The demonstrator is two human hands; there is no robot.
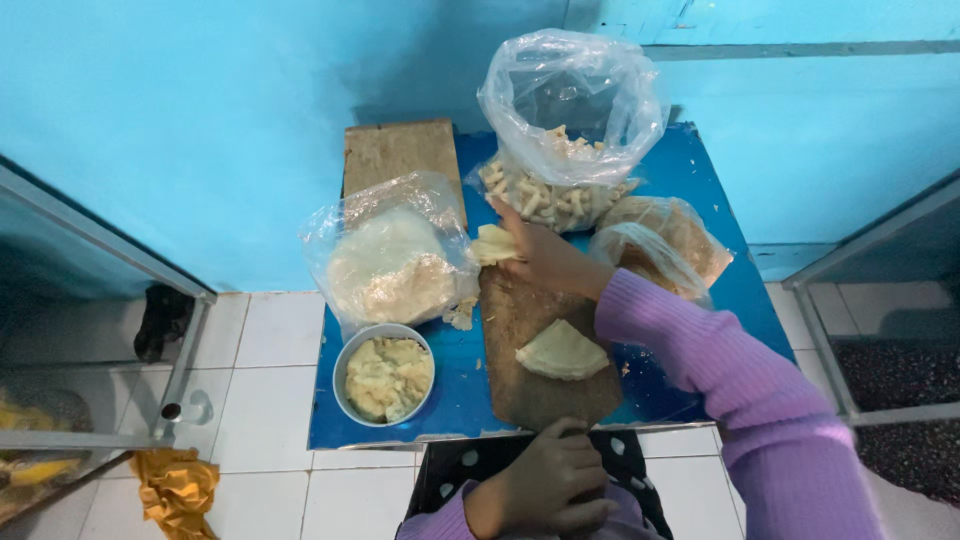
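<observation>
Right hand: The right hand (545, 262) reached out over the blue table (700, 180). Its fingers were closed on a small pale folded piece of dough (494, 244), pinched at the fingertips. The arm wore a purple sleeve (740, 390).

Left hand: The left hand (545, 485) rested low, near the person's lap, just below the table's front edge. Its fingers were curled in. I could not tell if it held anything.

Dough piece: It was in the right hand, above the top end of the wooden board (540, 350), next to the bag of rolls (565, 130).

Board: It lay on the table in front of the person. A flat folded dough wrapper (562, 352) sat on it, by the purple sleeve.

Bowl: A round bowl (385, 375) with lumpy yellow filling stood left of the board, near the front edge.

Bags: A clear bag of thin wrappers (395, 255) lay behind the bowl. The tall clear bag of rolls stood at the back, open at the top. Another clear bag (665, 240) with brown stuff lay to the right of the hand.

Second board: Another wooden board (400, 155) leaned at the back left, against the blue wall (200, 120).

Floor: A yellow cloth (178, 490) lay on the white tiles (265, 400), down at the left.
</observation>
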